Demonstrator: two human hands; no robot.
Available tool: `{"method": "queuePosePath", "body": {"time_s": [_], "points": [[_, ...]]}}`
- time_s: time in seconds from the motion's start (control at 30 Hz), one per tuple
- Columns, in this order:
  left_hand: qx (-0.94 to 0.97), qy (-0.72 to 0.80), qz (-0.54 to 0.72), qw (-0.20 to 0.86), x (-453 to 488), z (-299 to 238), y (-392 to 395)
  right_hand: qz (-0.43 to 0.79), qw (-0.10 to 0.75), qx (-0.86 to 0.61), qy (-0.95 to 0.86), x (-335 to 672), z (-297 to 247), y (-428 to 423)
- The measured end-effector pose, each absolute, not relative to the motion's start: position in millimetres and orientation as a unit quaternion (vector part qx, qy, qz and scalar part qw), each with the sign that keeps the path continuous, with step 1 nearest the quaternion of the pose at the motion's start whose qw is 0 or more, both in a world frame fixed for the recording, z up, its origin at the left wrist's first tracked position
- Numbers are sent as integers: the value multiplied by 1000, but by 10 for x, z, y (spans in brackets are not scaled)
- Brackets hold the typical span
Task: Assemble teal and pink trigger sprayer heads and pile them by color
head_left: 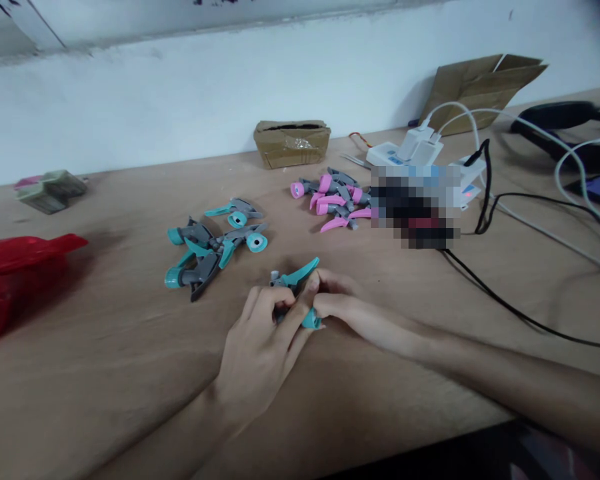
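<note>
A grey trigger spray head (300,273) with a teal trigger and teal collar is between my two hands, just above or on the table. My left hand (255,347) curls around it from the left, fingers bent over its grey body. From the right, my right hand (337,293) grips it near the teal collar. Fingers hide most of its body. Several more grey-and-teal spray heads (200,257) lie in a loose cluster to the left. Behind my hands, a pile of grey-and-pink spray heads (337,200) rests on the table.
On the left lies a red plastic bag (20,273), with folded banknote-like bundles (53,192) behind it. A small cardboard box (293,143) and a larger carton (473,93) stand by the wall. A white power strip (387,155) with chargers and cables occupies the right, beside a blurred patch.
</note>
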State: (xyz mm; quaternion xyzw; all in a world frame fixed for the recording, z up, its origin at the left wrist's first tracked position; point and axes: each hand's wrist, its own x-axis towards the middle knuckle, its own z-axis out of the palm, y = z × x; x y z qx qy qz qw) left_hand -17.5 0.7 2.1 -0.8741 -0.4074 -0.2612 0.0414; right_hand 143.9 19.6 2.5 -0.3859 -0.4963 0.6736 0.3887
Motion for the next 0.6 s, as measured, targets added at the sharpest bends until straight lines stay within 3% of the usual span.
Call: {"method": "queuePosePath", "body": {"time_s": [0.23, 0.4, 0.6], "points": [[-875, -399, -271, 20, -185, 2, 20, 703, 408, -338, -474, 1468, -40, 218], [-863, -411, -291, -36, -227, -4, 44, 778, 349, -304, -424, 1558, -41, 270], [-856, -409, -301, -99, -242, 54, 78, 758, 366, -281, -461, 1548, -64, 282]]}}
